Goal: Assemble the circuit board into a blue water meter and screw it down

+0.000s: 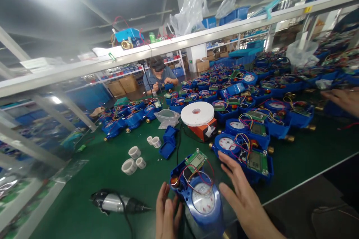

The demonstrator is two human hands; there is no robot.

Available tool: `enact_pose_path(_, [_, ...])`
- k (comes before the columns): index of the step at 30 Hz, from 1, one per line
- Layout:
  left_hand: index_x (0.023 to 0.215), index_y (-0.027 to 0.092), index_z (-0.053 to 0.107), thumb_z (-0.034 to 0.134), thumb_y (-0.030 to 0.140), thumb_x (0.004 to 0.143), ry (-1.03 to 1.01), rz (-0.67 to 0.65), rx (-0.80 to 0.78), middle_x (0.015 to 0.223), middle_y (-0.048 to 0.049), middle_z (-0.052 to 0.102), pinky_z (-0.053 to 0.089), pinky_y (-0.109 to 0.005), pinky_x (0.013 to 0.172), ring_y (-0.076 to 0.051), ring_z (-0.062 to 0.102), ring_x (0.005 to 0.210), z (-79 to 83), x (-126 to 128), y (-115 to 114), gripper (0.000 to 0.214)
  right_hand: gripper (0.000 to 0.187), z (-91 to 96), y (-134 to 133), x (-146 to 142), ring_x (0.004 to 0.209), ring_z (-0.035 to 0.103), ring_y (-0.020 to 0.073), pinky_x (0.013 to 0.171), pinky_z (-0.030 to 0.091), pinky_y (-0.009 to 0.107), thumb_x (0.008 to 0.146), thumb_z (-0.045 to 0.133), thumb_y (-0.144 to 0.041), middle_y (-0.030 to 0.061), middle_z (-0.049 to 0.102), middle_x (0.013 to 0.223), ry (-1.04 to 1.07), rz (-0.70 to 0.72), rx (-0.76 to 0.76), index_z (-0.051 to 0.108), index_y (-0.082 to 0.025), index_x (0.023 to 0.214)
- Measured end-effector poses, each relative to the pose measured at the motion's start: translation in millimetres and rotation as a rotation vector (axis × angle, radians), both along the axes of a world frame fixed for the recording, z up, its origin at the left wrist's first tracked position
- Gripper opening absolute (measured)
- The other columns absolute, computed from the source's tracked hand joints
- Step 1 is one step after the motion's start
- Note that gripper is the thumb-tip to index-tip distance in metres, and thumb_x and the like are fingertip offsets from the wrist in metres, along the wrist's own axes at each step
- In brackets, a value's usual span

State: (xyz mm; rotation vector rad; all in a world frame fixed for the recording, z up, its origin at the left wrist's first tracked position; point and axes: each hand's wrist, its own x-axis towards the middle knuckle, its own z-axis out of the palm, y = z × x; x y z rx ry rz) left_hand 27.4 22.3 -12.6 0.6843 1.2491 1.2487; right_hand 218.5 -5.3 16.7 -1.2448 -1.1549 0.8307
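A blue water meter [204, 198] with a white dial, brass fittings and an open wired compartment lies on the bench right in front of me. Its small green circuit board with a display [196, 160] rests over the compartment's far end. At the meter's left side is my left hand [168, 213], fingers stretched out along the casing. My right hand [242, 194] is open on the other side, thumb and fingers spread, between this meter and a second water meter [227, 143]. The fingertips come close to the second meter; I cannot tell whether they touch it.
An electric screwdriver [120, 203] lies at left. Several white tape rolls [134, 152], blue plastic covers [169, 142], a plastic bag [167, 116] and a white disc on an orange base [203, 129] stand beyond. Meters fill the right. A co-worker [159, 74] sits opposite; another person's hand [343, 99] shows right.
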Motion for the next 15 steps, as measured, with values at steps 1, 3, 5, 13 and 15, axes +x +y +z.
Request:
enact_pose_path(1, [0.143,0.032,0.031,0.053,0.069,0.08,0.015,0.001,0.018,0.156,-0.007,0.029,0.046,-0.042,0.102,-0.036,0.044,0.134,-8.9,6,-4,0.076,0.063,-17.4,-7,-4,0.145,0.024,0.029,0.118,0.023,0.054,0.097,0.047,-0.052,0.0084,0.018,0.16,0.043,0.041,-0.061,0.018,-0.032,0.149])
enact_pose_path(3, [0.143,0.03,0.033,0.058,0.066,0.077,0.06,0.008,0.097,0.155,-0.0078,0.034,0.046,-0.041,0.105,-0.036,0.042,0.136,-23.6,16,-8,0.079,0.069,-42.5,-16,-12,0.145,0.024,0.0284,0.119,0.023,0.052,0.096,0.045,-0.053,0.0124,0.02,0.16,0.129,0.143,-0.13,0.013,-0.027,0.152])
enact_pose_path(5, [0.14,0.026,0.039,0.06,0.06,0.078,0.119,0.021,0.189,0.152,-0.008,0.04,0.039,-0.04,0.111,-0.033,0.037,0.14,-33.0,20,-7,0.074,0.07,-52.2,-19,-15,0.144,0.026,0.0288,0.118,0.027,0.048,0.094,0.05,-0.054,0.0145,0.027,0.157,0.178,0.219,-0.146,0.022,-0.023,0.15])
enact_pose_path(13, [0.131,0.021,0.05,0.052,0.055,0.085,0.346,-0.038,0.255,0.144,-0.0107,0.05,0.029,-0.042,0.117,-0.029,0.036,0.14,-20.9,11,-1,0.057,0.052,-18.0,8,7,0.113,0.056,0.0265,0.101,0.04,0.04,0.089,0.054,-0.062,0.0081,0.061,0.118,0.349,0.108,-0.267,0.053,-0.023,0.124])
enact_pose_path(15, [0.132,0.02,0.048,0.05,0.057,0.086,0.395,-0.07,0.229,0.143,-0.0122,0.051,0.044,-0.037,0.106,-0.029,0.041,0.137,-12.9,13,-5,0.058,0.042,-10.3,22,9,0.095,0.058,0.0225,0.09,0.042,0.035,0.088,0.055,-0.062,0.0026,0.064,0.098,0.389,0.07,-0.272,0.06,-0.023,0.101])
